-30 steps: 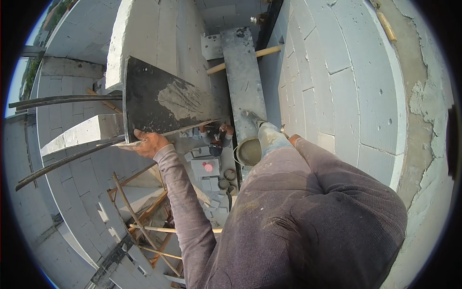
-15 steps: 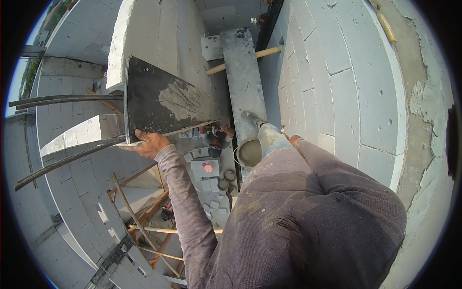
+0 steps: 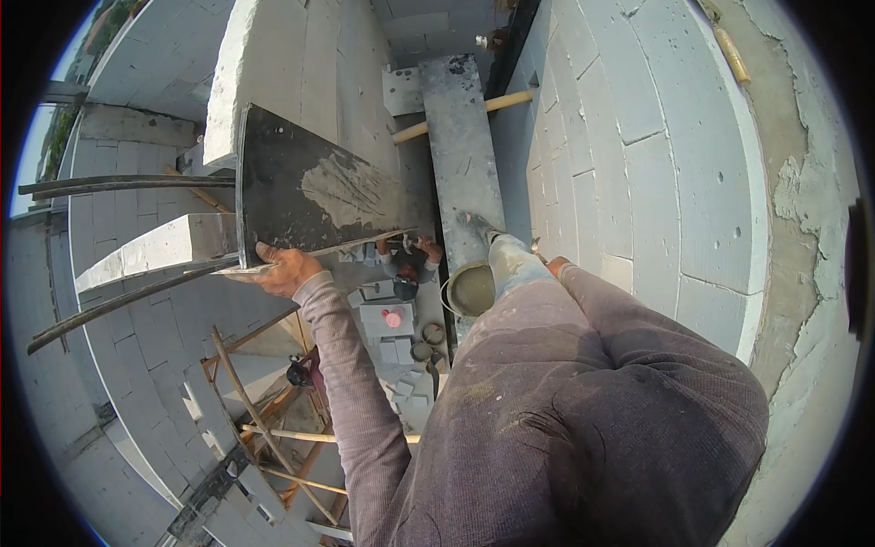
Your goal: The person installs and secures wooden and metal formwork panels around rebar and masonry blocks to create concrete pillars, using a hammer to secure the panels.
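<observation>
My left hand (image 3: 288, 272) grips the lower outer corner of a black board (image 3: 283, 182), thumb on its face and fingers under the edge. Dried grey mortar is smeared over part of the board, which stands against the end of a pale block wall (image 3: 269, 82). My right hand (image 3: 555, 265) is mostly hidden beyond my leg; only a small part shows by the right-hand block wall (image 3: 592, 164). Close to it is a small metallic bit (image 3: 536, 244) that I cannot make out. A bucket (image 3: 473, 290) of grey mix stands beside my foot on a narrow plank (image 3: 460, 155).
Below the board a co-worker (image 3: 406, 273) has raised hands near its lower edge. Another person (image 3: 301, 371) is lower left by wooden scaffold poles (image 3: 264, 419). Dark bars (image 3: 128, 305) jut left. A wooden pole (image 3: 509, 99) crosses under the plank. Blocks and buckets lie far below.
The person at lower left has moved up and come further into view. The co-worker's hands below the board have shifted slightly. My left hand keeps its hold; the board has barely moved.
</observation>
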`<state>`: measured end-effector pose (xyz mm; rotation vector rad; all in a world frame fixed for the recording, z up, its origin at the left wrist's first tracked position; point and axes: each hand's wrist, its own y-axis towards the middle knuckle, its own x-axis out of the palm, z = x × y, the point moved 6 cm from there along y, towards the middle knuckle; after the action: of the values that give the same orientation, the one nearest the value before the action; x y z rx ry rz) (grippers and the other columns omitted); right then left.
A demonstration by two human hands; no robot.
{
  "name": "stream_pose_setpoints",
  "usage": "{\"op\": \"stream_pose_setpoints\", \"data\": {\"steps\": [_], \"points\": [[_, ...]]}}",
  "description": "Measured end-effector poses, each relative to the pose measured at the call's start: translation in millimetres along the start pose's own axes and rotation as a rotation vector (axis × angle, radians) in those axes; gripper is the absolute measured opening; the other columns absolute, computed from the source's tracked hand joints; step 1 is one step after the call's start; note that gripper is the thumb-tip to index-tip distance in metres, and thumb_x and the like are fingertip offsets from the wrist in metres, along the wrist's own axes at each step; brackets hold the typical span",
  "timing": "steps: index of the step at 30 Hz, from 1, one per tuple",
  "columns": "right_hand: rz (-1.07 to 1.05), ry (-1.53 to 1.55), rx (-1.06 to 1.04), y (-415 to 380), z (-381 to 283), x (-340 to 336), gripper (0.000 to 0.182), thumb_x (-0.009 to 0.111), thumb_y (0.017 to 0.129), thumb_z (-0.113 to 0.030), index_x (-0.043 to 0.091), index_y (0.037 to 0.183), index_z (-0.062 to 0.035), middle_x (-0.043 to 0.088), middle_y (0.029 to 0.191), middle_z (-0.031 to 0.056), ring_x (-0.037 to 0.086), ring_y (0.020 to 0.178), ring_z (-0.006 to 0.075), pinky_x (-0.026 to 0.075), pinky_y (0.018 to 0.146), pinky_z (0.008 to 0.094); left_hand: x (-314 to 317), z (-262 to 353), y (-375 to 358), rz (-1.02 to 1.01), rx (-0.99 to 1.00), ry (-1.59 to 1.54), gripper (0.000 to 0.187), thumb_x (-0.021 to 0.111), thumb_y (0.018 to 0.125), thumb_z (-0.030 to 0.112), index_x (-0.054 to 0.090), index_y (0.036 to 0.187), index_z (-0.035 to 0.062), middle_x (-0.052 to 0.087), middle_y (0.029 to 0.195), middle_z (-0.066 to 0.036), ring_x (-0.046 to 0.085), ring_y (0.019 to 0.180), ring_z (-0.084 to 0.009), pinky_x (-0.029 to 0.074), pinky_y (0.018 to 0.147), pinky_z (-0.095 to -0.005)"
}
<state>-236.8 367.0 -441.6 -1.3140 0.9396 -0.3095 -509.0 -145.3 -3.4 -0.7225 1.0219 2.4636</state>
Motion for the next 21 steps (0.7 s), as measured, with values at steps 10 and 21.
{"op": "stream_pose_setpoints", "data": {"steps": [10,21], "points": [[-0.019,-0.164,-0.086,37,31,-3,0.074,0.064,0.078,-0.070,0.074,0.116,-0.0077,0.068,0.123,0.0229,0.063,0.120,0.0390,0.052,0.095,0.0419,4,-8,0,-0.109,-0.175,0.028,0.093,0.039,0.100,0.064,0.013,0.156,-0.0053,0.047,0.140,-0.039,0.054,0.124,-0.0516,0.051,0.103,-0.0529],[0.018,-0.248,-0.153,23,18,-17,0.063,0.062,0.083,-0.064,0.075,0.113,-0.0113,0.071,0.117,0.0230,0.065,0.116,0.0393,0.052,0.092,0.0414,21,-29,0,-0.060,-0.179,0.146,0.097,0.034,0.098,0.069,0.018,0.152,-0.0098,0.062,0.113,-0.038,0.064,0.108,-0.0516,0.055,0.093,-0.0568]]}}
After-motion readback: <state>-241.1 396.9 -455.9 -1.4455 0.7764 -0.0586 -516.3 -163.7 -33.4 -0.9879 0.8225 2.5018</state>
